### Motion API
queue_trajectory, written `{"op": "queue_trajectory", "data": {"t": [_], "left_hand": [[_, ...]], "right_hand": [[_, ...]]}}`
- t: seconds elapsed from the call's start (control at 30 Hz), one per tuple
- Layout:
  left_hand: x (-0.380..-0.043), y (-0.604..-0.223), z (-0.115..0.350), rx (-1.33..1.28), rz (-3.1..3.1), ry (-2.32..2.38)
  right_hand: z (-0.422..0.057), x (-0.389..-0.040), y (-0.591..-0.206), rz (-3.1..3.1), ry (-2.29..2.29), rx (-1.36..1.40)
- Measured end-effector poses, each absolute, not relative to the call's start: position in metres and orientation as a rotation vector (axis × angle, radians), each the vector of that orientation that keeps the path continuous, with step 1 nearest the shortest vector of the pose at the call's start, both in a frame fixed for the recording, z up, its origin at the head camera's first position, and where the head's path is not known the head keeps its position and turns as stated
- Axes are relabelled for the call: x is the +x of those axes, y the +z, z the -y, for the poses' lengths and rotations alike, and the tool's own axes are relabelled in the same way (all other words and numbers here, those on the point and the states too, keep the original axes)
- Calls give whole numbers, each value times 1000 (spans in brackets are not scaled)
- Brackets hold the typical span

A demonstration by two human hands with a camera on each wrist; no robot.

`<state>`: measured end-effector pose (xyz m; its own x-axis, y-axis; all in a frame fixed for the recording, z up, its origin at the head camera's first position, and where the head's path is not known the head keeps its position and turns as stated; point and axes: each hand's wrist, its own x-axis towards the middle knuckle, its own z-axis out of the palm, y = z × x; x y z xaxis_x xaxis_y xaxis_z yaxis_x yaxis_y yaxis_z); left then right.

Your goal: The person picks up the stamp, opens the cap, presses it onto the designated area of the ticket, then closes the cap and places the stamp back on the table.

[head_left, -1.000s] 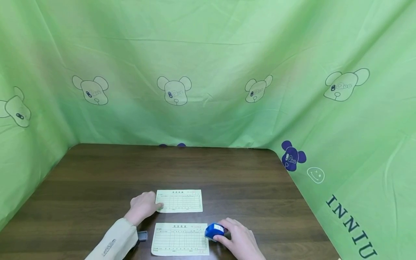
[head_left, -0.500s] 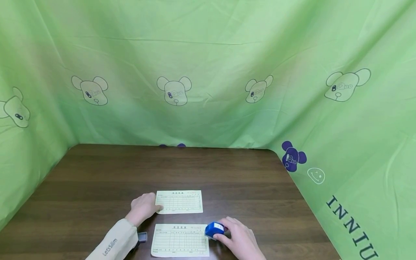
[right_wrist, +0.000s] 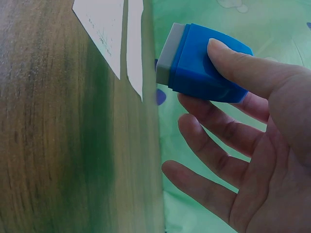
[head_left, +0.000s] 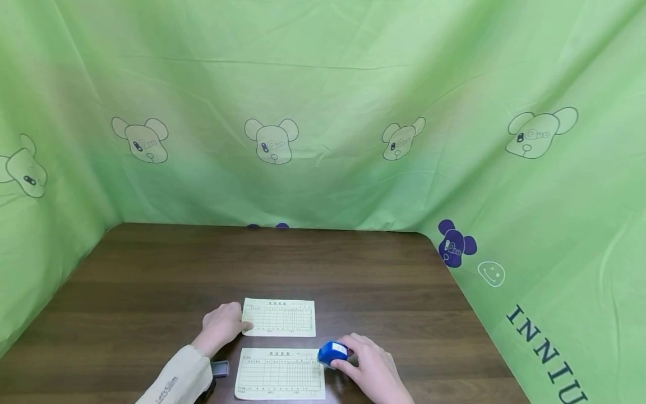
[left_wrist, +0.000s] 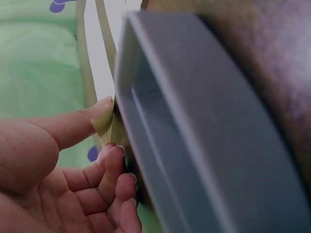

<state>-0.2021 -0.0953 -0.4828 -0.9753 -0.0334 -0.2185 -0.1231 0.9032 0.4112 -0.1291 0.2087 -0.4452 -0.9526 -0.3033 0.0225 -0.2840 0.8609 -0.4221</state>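
Observation:
My left hand (head_left: 222, 325) pinches the lower left corner of the farther receipt slip (head_left: 279, 317) between thumb and fingers; in the left wrist view that corner (left_wrist: 104, 124) curls up. A second receipt slip (head_left: 280, 374) lies nearer on the table. At its right edge my right hand (head_left: 370, 365) grips a blue self-inking stamp (head_left: 332, 353) by its sides. The stamp's grey base (right_wrist: 170, 56) points away from the palm in the right wrist view, and it appears raised off the table.
A grey stamp cap (head_left: 220, 368) sits on the dark wooden table (head_left: 166, 264) beside my left sleeve (head_left: 179, 376); it fills much of the left wrist view. A green curtain (head_left: 323, 185) encloses the back and sides.
The farther slip has slid slightly toward me with my left hand on its corner, narrowing the gap between the slips. My right hand has tilted the stamp a little and stays by the nearer slip.

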Motion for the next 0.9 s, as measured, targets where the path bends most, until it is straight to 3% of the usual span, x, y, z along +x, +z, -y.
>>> {"op": "queue_trajectory", "data": {"t": [0.9], "left_hand": [[-174,-467,95,-7,-2929,912]], "right_hand": [[-208,-128,-448,-3014,-690,-451]]}}
